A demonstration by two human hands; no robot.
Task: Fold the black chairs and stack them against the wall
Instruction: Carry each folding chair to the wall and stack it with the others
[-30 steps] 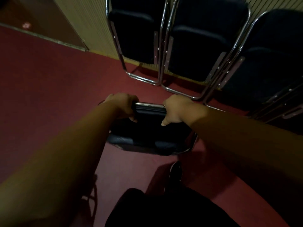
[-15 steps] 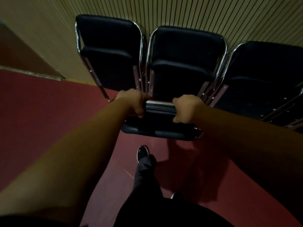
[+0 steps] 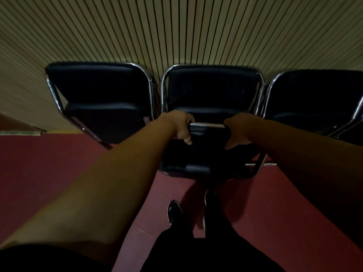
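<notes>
Just past our shoe (image 3: 174, 212), we hold the black chair (image 3: 206, 154). Our left hand (image 3: 180, 127) and right hand (image 3: 238, 130) sit apart, each wrapped round its chrome top bar (image 3: 207, 125). The steel frame looks stiff, probably weighty and slick, so that bar seems the surest hold. Just beyond, the leaning chairs (image 3: 212, 89) rest against the slatted wall (image 3: 176, 26).

The black padded chairs (image 3: 98, 89) have silver tube frames. Dark stripes line the beige panelled wall (image 3: 176, 26). The dark red floor (image 3: 49, 163) is plain; the black shoe (image 3: 173, 213) has a white mark.
</notes>
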